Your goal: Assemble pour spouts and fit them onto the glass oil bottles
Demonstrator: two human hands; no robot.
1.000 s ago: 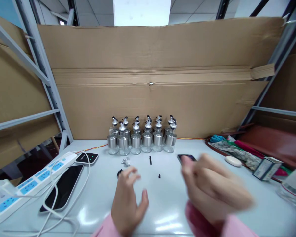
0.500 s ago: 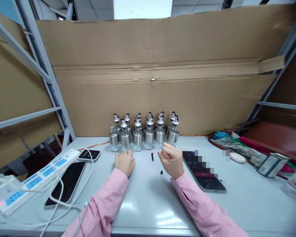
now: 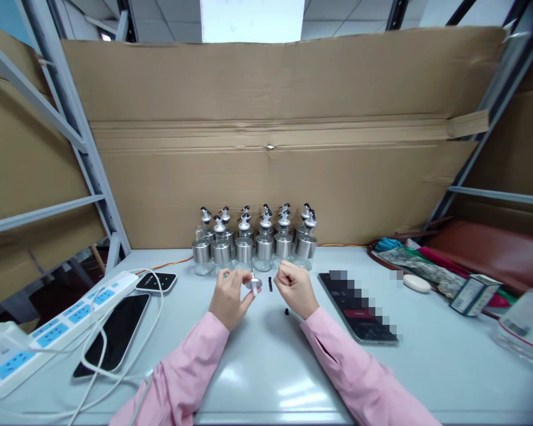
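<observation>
Tabletop [image 3: 266,378] pale, glossy; clock positions taken with 12 away from the wearer. Nearest loose part: small black piece [image 3: 286,311], at 7 o'clock from the right hand [image 3: 295,289]; a careless shift of that hand could send it rolling. Right fingers curled into a fist; cannot tell whether anything is inside. Left hand [image 3: 229,297], at its 9 o'clock: fingers clamped on a silver fitting [image 3: 253,285]. Grip looks fingertip-only, so a slip is possible. Black strip [image 3: 270,284] lies between the hands, easily knocked. Beyond, at 12, bottles [image 3: 264,253] stand close-packed; one nudge could topple several.
</observation>
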